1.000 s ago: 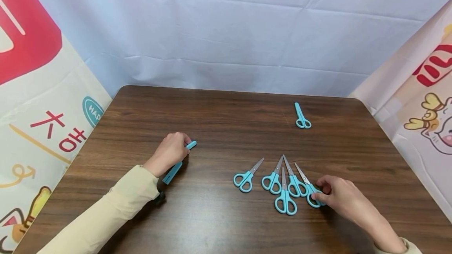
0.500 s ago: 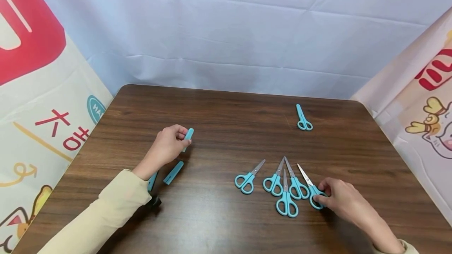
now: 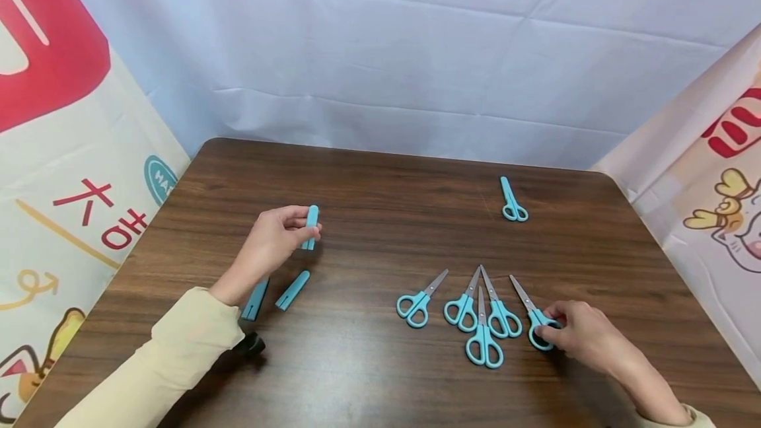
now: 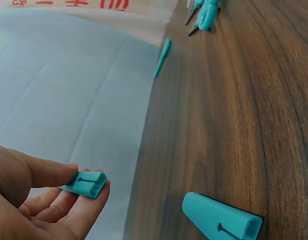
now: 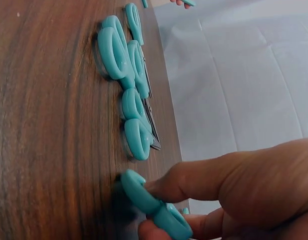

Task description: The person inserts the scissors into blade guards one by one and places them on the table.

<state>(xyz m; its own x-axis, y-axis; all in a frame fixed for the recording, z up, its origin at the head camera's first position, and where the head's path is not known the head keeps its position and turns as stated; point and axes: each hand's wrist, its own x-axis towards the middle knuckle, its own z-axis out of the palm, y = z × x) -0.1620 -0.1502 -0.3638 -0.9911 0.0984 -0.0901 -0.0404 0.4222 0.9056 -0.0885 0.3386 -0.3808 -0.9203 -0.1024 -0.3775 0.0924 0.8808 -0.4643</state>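
Observation:
My left hand (image 3: 275, 238) pinches a turquoise scissor sheath (image 3: 312, 224) between thumb and fingers, raised over the table; its slotted open end shows in the left wrist view. Two more sheaths lie below that hand, one (image 3: 293, 290) in full sight and one (image 3: 255, 299) partly behind the wrist. On the right, my right hand (image 3: 585, 337) holds a pair of scissors (image 3: 537, 323) by its turquoise handles, blades pointing away. Several bare scissors (image 3: 484, 342) lie just left of it, one pair (image 3: 416, 306) a little apart.
Farther back on the brown table (image 3: 380, 197) lies a pair of scissors (image 3: 511, 200) with its sheath on. A small black object (image 3: 254, 343) shows beside the left sleeve. Pale cloth (image 3: 380, 51) hangs behind the table.
My left hand has lifted a sheath and turned it more upright, moving slightly back and left. My right hand has shifted its scissors a little to the right, away from the others.

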